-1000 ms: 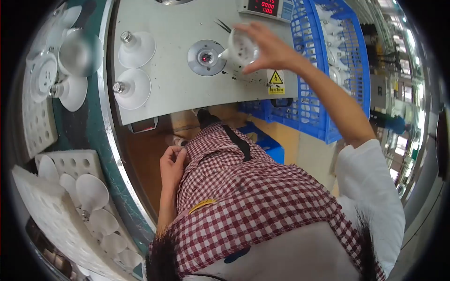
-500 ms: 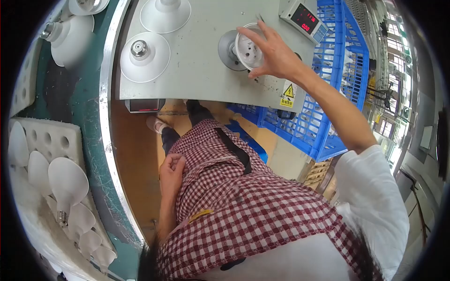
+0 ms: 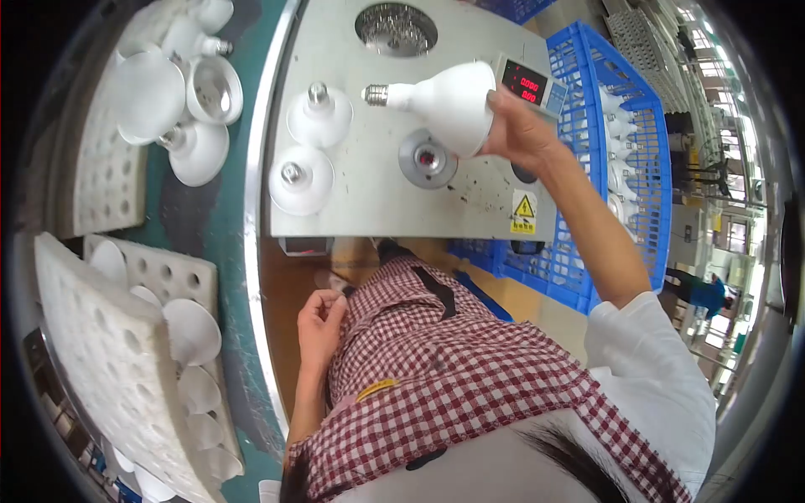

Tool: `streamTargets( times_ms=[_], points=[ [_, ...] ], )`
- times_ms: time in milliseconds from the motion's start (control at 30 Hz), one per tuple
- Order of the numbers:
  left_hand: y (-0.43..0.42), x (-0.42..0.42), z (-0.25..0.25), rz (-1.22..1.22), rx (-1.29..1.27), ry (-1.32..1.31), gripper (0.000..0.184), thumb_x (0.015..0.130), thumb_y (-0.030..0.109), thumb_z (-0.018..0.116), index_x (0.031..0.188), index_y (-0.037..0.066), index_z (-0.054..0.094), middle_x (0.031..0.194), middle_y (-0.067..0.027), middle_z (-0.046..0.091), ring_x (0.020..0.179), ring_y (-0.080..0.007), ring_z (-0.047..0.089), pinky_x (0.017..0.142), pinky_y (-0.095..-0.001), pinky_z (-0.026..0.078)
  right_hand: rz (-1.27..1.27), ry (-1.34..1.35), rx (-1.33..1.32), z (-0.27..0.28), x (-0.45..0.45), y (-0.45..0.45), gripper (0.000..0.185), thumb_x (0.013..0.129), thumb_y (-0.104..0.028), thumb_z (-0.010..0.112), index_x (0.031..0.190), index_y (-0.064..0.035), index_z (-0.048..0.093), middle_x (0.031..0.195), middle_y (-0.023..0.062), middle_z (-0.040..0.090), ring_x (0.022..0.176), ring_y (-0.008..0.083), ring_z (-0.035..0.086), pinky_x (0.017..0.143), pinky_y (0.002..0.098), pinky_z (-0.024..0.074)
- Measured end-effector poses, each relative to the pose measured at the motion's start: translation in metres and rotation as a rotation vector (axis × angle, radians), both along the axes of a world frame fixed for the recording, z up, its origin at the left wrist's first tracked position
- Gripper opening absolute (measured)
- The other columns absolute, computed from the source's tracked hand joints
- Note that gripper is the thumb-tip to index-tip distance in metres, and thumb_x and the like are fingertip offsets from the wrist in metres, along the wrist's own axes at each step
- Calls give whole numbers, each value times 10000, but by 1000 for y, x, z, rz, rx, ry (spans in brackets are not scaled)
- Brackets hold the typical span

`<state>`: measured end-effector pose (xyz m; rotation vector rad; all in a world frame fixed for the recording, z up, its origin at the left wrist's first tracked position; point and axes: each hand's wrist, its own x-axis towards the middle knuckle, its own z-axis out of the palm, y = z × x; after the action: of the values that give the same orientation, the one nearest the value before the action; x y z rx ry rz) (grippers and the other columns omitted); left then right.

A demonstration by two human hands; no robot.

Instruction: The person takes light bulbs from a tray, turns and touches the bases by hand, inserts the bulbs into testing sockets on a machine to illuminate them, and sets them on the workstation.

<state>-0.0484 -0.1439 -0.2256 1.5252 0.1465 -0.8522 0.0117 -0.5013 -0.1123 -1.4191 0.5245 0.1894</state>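
My right hand [image 3: 521,130] grips a white reflector light bulb [image 3: 453,105] by its wide rim. The bulb lies sideways in the air, its metal screw base [image 3: 376,95] pointing left. Just below it, on the grey bench top [image 3: 360,205], sits a round grey lamp socket [image 3: 428,158] with a reddish centre. Left of the socket, two more white bulbs [image 3: 319,117] stand on their wide faces with screw bases up. My left hand [image 3: 321,325] hangs low beside the checkered apron [image 3: 453,352], its fingers curled with nothing visible in them.
A meter with red digits [image 3: 527,84] stands behind the right hand. Blue crates [image 3: 579,168] holding bulbs are to the right. A round opening [image 3: 396,31] lies at the bench's back. Bulbs and white foam trays [image 3: 109,193] cover the green table [image 3: 235,210] at left.
My right hand has lifted the bulb off the socket and tipped it sideways. The meter reading has dropped to zeros. The camera view has shifted, while my left hand stays low.
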Motion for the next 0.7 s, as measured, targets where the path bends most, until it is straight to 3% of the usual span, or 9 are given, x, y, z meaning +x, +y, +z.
streamTargets(
  times_ms=[100,200,500,600,700],
  points=[
    [-14,19,21,10,-3,-75,81,812,74,553,848,2,552,693,13,532,617,-48,473,565,-177,388,-23,-45,581,-13,6,-3,818,658,-441,679,1289,-136,256,1258,117,363,1124,340,384,831,635,314],
    [-25,28,34,29,-40,-147,85,812,85,560,844,7,553,702,12,531,626,-45,472,577,-180,388,22,-111,766,-13,17,3,803,658,-448,679,1279,-142,269,1267,108,353,1143,339,368,854,641,289],
    [-25,22,47,171,130,-46,92,811,83,557,845,-2,549,695,4,539,614,-54,486,560,-185,400,-34,-88,866,-66,85,-6,807,636,-436,698,1265,-169,270,1257,92,342,1122,329,383,858,640,301],
    [-27,17,50,236,180,-1,97,811,85,556,846,-5,551,692,-2,548,597,-55,493,536,-185,404,-11,-99,832,-91,119,-12,706,677,-514,611,1240,-184,341,1248,79,383,1138,309,371,887,612,267],
    [-25,3,56,242,268,-57,112,805,91,563,859,-7,556,709,-10,561,626,-53,506,569,-183,417,63,-42,903,-123,155,-25,677,690,-493,585,1232,-167,344,1225,88,396,1121,311,391,844,596,345]
  ],
)
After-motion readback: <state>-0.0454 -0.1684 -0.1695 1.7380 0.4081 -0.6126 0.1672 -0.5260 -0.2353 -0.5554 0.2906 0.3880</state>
